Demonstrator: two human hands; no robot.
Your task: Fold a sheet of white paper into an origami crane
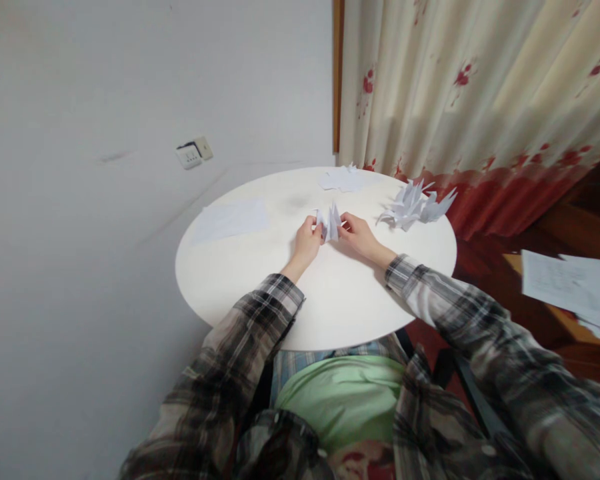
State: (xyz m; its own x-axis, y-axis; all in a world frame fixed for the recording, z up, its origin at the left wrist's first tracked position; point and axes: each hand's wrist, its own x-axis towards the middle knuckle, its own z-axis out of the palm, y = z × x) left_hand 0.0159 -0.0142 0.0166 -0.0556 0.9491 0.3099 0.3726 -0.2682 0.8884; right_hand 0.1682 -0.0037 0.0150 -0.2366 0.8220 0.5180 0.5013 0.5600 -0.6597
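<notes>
Over the middle of the round white table (pixel 240 280), a folded white paper crane (pixel 332 225) stands between my two hands. Its pointed parts stick upward. My left hand (pixel 307 241) pinches the crane's left side, fingers closed on the paper. On the other side, my right hand (pixel 359 235) grips the crane's right part between thumb and fingers. Some fingertips are hidden behind the paper. Right of my right hand, a cluster of folded paper cranes (pixel 409 205) sits near the table's edge.
Flat white sheets (pixel 235 219) lie at the table's left, and more paper pieces (pixel 344 179) at the back. A wall with a socket (pixel 189 156) borders the left, a curtain (pixel 460 100) the back right. Printed papers (pixel 565 280) rest on a lower wooden surface at right.
</notes>
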